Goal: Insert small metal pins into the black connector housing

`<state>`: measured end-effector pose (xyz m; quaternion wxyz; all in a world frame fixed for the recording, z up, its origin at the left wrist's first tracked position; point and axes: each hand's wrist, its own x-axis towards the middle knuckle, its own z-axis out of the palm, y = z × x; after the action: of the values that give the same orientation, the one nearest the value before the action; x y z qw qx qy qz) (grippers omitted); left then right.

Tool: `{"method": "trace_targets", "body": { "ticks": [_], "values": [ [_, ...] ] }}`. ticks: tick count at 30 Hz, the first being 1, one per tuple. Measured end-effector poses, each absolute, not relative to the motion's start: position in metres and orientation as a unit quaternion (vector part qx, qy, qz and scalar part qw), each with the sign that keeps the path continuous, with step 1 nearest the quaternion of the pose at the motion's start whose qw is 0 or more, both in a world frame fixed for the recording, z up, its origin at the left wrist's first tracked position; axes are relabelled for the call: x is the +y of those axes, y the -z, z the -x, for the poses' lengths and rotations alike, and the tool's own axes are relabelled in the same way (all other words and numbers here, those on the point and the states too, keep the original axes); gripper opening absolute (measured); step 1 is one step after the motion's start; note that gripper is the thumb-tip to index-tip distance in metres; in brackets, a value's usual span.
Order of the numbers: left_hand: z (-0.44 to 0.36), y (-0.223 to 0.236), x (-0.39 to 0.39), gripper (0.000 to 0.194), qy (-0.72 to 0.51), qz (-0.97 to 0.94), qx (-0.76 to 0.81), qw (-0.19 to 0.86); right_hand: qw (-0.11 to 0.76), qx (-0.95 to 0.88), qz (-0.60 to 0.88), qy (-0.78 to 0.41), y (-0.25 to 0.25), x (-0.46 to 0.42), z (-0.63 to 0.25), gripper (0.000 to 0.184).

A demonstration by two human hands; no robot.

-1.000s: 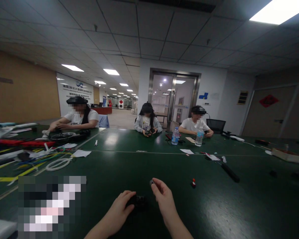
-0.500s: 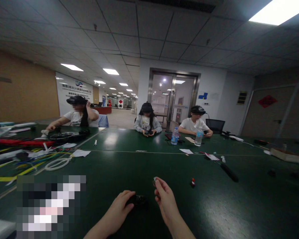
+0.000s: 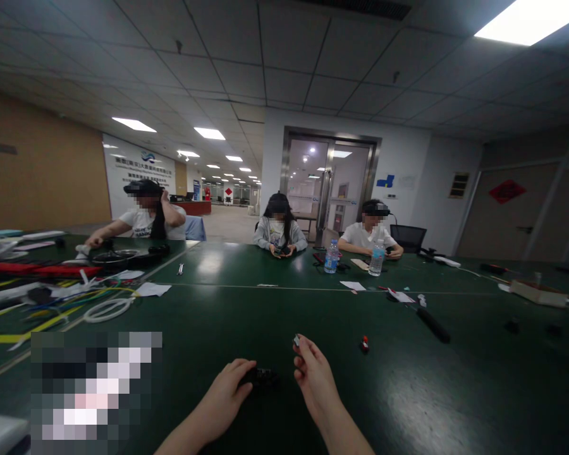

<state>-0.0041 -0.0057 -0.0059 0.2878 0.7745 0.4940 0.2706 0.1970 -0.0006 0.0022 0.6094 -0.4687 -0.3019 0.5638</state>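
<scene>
My left hand (image 3: pixel 230 390) is closed around the near end of a small black object (image 3: pixel 264 377) on the dark green table; its kind is too dark to make out. Just to the right, my right hand (image 3: pixel 315 376) is raised a little above the tabletop. Between its thumb and forefinger it pinches a small silvery piece (image 3: pixel 296 340), too small to name. Beyond that hand, to the right, lies a small red and black item (image 3: pixel 364 344), touched by neither hand.
A black-handled tool (image 3: pixel 433 325) lies to the right, near paper scraps. Two water bottles (image 3: pixel 331 256) stand farther back. Cables and a white coiled tube (image 3: pixel 108 311) crowd the left. Three people (image 3: pixel 279 234) sit across the green table (image 3: pixel 208 316).
The view has shifted slightly. My right hand has turned the silvery piece a little, while my left hand keeps hold of the black object.
</scene>
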Motion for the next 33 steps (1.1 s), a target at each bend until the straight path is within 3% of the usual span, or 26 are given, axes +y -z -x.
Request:
{"method": "trace_targets", "body": {
  "ticks": [22,33],
  "values": [
    [0.002,0.001,-0.008,0.041,-0.264,-0.765,0.504,0.301,0.613,-0.262,0.466,-0.582,-0.006,-0.001,-0.194,0.036],
    [0.004,0.005,-0.006,0.04,-0.266,-0.769,0.497,0.3,0.511,-0.425,0.528,-0.528,-0.016,-0.013,-0.19,0.036]
  ]
}}
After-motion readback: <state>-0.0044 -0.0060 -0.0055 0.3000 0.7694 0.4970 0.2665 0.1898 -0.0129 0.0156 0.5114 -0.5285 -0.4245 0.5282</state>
